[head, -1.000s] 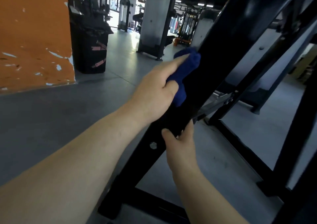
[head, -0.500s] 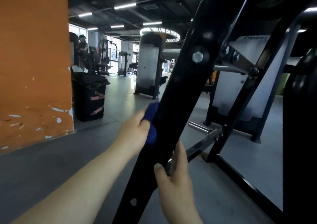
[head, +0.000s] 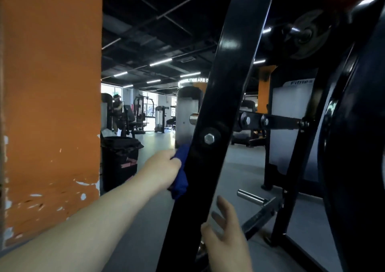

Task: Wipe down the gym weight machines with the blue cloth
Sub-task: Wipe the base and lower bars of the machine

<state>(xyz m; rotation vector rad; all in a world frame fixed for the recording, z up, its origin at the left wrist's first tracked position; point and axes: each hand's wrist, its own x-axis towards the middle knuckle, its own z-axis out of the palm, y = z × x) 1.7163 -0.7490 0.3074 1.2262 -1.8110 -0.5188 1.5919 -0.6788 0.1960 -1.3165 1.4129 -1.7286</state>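
The left hand (head: 161, 168) holds the blue cloth (head: 180, 178) against the black frame bar (head: 216, 113), just below its bolt (head: 209, 138); the right hand (head: 226, 233) beside the bar has loose fingers; wiping is in hand; next, I judge, a stroke upward.

**Shiny metal, soft cloth**

The black beam (head: 225, 97) is smooth painted metal, shiny where light hits. Its bolt (head: 209, 138) and the peg (head: 251, 197) are bare silver metal. The blue cloth (head: 180, 176) looks soft and dull. The orange wall (head: 52, 84) has chipped paint.
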